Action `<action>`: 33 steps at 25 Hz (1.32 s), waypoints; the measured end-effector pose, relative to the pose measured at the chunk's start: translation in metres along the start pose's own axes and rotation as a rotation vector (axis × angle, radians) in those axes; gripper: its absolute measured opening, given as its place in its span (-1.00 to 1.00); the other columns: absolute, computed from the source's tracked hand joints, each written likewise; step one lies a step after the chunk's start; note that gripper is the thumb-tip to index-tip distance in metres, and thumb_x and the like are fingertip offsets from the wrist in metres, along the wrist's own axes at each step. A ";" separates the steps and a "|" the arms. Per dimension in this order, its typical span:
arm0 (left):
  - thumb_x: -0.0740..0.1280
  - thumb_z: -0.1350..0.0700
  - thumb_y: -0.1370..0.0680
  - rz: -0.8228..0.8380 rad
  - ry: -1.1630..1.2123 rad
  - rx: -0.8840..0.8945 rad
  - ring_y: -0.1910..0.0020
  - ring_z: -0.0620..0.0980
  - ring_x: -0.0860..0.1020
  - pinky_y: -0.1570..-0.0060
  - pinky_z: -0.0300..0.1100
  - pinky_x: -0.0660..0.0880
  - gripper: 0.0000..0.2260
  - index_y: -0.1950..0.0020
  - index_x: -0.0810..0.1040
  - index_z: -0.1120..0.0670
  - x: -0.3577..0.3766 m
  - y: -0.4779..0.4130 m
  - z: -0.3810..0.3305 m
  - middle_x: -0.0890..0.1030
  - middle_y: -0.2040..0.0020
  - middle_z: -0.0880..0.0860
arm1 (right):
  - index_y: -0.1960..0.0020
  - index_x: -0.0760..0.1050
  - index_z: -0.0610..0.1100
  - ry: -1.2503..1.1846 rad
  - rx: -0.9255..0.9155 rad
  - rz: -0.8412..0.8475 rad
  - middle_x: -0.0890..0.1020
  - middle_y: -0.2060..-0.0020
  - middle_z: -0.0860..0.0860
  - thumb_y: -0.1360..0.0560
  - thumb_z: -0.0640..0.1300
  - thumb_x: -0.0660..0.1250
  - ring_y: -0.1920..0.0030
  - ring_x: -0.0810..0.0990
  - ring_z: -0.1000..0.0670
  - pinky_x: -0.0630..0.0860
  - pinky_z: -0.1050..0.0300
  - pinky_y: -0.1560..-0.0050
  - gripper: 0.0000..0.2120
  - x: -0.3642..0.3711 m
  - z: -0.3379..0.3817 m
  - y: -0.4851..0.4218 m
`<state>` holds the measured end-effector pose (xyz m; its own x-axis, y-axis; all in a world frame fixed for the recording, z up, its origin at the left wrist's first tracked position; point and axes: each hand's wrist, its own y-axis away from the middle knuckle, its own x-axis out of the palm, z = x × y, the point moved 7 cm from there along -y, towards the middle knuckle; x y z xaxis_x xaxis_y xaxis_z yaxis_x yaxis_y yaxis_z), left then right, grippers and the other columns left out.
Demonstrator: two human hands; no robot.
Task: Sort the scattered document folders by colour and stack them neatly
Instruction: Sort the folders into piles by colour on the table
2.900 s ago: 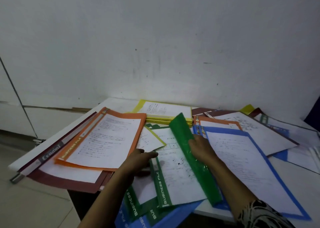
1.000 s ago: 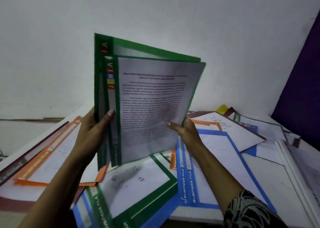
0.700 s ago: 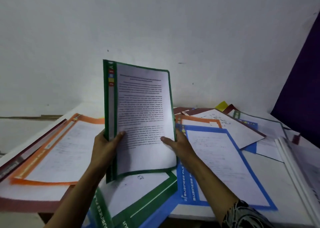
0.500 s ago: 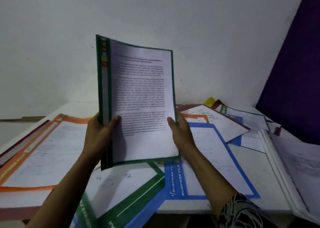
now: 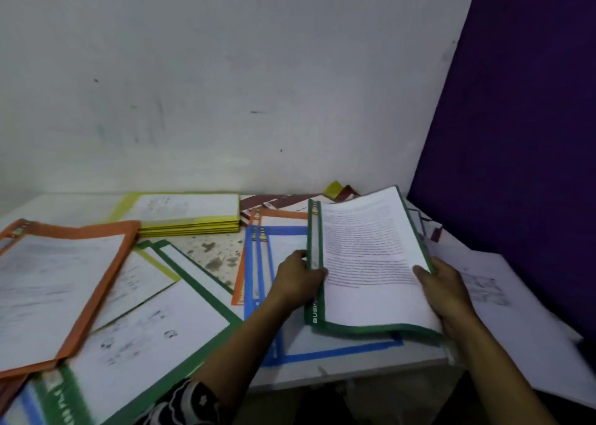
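Where folders (image 5: 154, 321) part, stained tabletop (image 5: 214, 253) shows.

The head-worn view looks forward and down from above the near edge of the table (image 5: 213, 250), facing the white wall (image 5: 225, 70) behind it, with the purple panel (image 5: 522, 134) along the right side. It sits close: both forearms enter from the bottom edge, and the left hand (image 5: 298, 282) and right hand (image 5: 448, 292), each gripping a side of the green folder (image 5: 364, 263), sit low and right of centre. The wide lens reaches the orange folder (image 5: 64, 282) at the left edge, blurring toward the lower corners.
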<state>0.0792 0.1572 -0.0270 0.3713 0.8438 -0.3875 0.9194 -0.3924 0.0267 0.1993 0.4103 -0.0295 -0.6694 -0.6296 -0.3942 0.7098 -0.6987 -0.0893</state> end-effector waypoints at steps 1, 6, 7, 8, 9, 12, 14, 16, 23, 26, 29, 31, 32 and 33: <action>0.38 0.16 -0.53 0.042 -0.034 0.002 -0.01 0.01 0.62 0.28 -0.37 0.53 -0.57 -0.39 0.41 0.13 0.009 -0.002 -0.002 0.61 -0.22 0.11 | -0.31 0.49 -0.17 0.081 0.012 -0.020 0.61 -0.16 -0.11 -0.59 -0.16 0.29 -0.05 0.58 -0.10 0.48 0.11 -0.03 -0.70 -0.008 -0.007 0.000; 0.40 0.16 -0.50 0.179 -0.379 0.012 -0.18 0.04 0.56 -0.05 -0.23 0.50 -0.67 -0.26 0.56 0.18 0.019 0.007 0.009 0.58 -0.25 0.12 | -0.43 0.33 -0.20 0.596 0.037 0.020 0.38 -0.30 -0.24 -0.52 -0.14 0.35 -0.26 0.42 -0.22 0.44 0.01 -0.16 -0.49 -0.002 -0.016 0.006; 0.40 0.13 -0.51 0.159 -0.406 0.027 -0.22 0.04 0.54 -0.07 -0.24 0.46 -0.65 -0.28 0.56 0.15 0.010 0.011 0.010 0.56 -0.29 0.11 | -0.43 0.33 -0.16 0.610 -0.006 -0.010 0.38 -0.29 -0.23 -0.52 -0.13 0.35 -0.25 0.41 -0.22 0.45 -0.01 -0.16 -0.49 0.005 -0.006 0.010; 0.40 0.09 -0.52 0.135 -0.434 0.047 -0.28 0.03 0.51 -0.12 -0.25 0.42 -0.62 -0.32 0.55 0.13 -0.002 0.015 0.010 0.54 -0.33 0.09 | -0.42 0.35 -0.11 0.596 -0.056 -0.028 0.39 -0.28 -0.21 -0.51 -0.12 0.36 -0.23 0.43 -0.21 0.46 -0.01 -0.16 -0.50 0.011 0.006 0.012; 0.40 0.06 -0.52 0.113 -0.465 0.051 -0.32 0.02 0.49 -0.18 -0.24 0.39 -0.60 -0.35 0.54 0.10 -0.017 0.020 0.011 0.52 -0.35 0.08 | -0.40 0.39 -0.08 0.561 -0.112 -0.022 0.41 -0.28 -0.20 -0.50 -0.12 0.37 -0.21 0.46 -0.20 0.46 0.00 -0.17 -0.52 0.023 0.021 0.015; 0.40 0.08 -0.52 0.042 -0.505 0.005 -0.28 -0.01 0.53 -0.21 -0.26 0.38 -0.64 -0.31 0.58 0.10 -0.077 0.039 0.025 0.59 -0.29 0.07 | -0.27 0.51 -0.05 0.443 -0.243 0.093 0.51 -0.20 -0.16 -0.46 -0.13 0.41 -0.13 0.55 -0.15 0.48 0.05 -0.14 -0.61 0.073 0.068 0.030; 0.39 0.12 -0.52 -0.046 -0.514 -0.042 -0.21 -0.01 0.57 -0.11 -0.29 0.40 -0.69 -0.25 0.62 0.11 -0.128 0.059 0.039 0.65 -0.20 0.07 | -0.23 0.54 -0.02 0.404 -0.331 0.200 0.55 -0.16 -0.10 -0.46 -0.12 0.41 -0.07 0.57 -0.09 0.44 0.14 -0.04 -0.66 0.113 0.098 0.050; 0.37 0.15 -0.52 -0.126 -0.535 -0.092 -0.16 0.02 0.59 -0.05 -0.28 0.42 -0.75 -0.19 0.64 0.12 -0.179 0.084 0.056 0.67 -0.13 0.08 | -0.20 0.56 -0.01 0.390 -0.423 0.347 0.56 -0.12 -0.04 -0.49 -0.11 0.39 0.02 0.55 -0.01 0.37 0.19 0.02 -0.72 0.160 0.127 0.081; 0.26 0.26 -0.48 -0.278 -0.629 -0.437 0.18 0.15 0.67 0.15 -0.07 0.63 -0.76 -0.06 0.68 0.21 -0.288 0.166 0.115 0.70 0.07 0.22 | -0.09 0.52 -0.05 0.407 -0.602 0.972 0.58 -0.11 0.01 -0.46 0.16 0.40 -0.09 0.55 -0.01 0.48 0.08 0.00 -0.66 0.305 0.171 0.250; 0.28 0.24 -0.50 -0.323 -0.524 -0.495 0.25 0.13 0.69 0.20 -0.04 0.66 -0.80 -0.03 0.65 0.24 -0.296 0.178 0.128 0.70 0.16 0.19 | -0.38 0.29 -0.11 0.722 -0.702 1.011 0.46 -0.27 -0.11 -0.37 0.36 0.36 -0.22 0.49 -0.14 0.46 -0.02 -0.11 -0.22 0.337 0.160 0.296; 0.33 0.21 -0.52 -0.359 -0.413 -0.482 0.21 0.11 0.70 0.19 -0.02 0.67 -0.86 -0.02 0.64 0.21 -0.296 0.178 0.135 0.70 0.16 0.17 | -0.47 0.14 -0.15 0.911 -0.764 0.961 0.42 -0.32 -0.19 -0.37 0.35 0.37 -0.28 0.44 -0.21 0.41 -0.13 -0.27 -0.11 0.352 0.158 0.305; 0.33 0.23 -0.54 -0.371 -0.336 -0.475 0.19 0.10 0.71 0.24 -0.08 0.67 -0.89 -0.01 0.62 0.19 -0.294 0.177 0.138 0.69 0.14 0.17 | -0.42 0.20 -0.16 0.945 -0.763 0.977 0.47 -0.26 -0.17 -0.39 0.28 0.37 -0.23 0.48 -0.19 0.44 -0.12 -0.23 -0.20 0.354 0.160 0.302; 0.33 0.24 -0.55 -0.367 -0.282 -0.474 0.18 0.09 0.70 0.27 -0.12 0.66 -0.91 -0.01 0.61 0.18 -0.292 0.176 0.140 0.69 0.13 0.17 | -0.38 0.26 -0.16 0.954 -0.771 0.986 0.50 -0.22 -0.15 -0.40 0.25 0.37 -0.19 0.50 -0.17 0.47 -0.09 -0.18 -0.27 0.353 0.161 0.299; 0.33 0.25 -0.55 -0.358 -0.227 -0.475 0.17 0.08 0.71 0.27 -0.14 0.66 -0.92 -0.01 0.60 0.19 -0.289 0.177 0.141 0.69 0.12 0.18 | -0.33 0.33 -0.16 0.957 -0.778 1.002 0.52 -0.19 -0.13 -0.41 0.24 0.36 -0.15 0.52 -0.15 0.49 -0.05 -0.12 -0.33 0.352 0.164 0.295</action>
<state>0.1160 -0.2077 -0.0397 0.0417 0.7736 -0.6323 0.9581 0.1485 0.2450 0.1370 -0.0728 -0.0447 0.2845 -0.0613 -0.9567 0.8947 0.3753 0.2420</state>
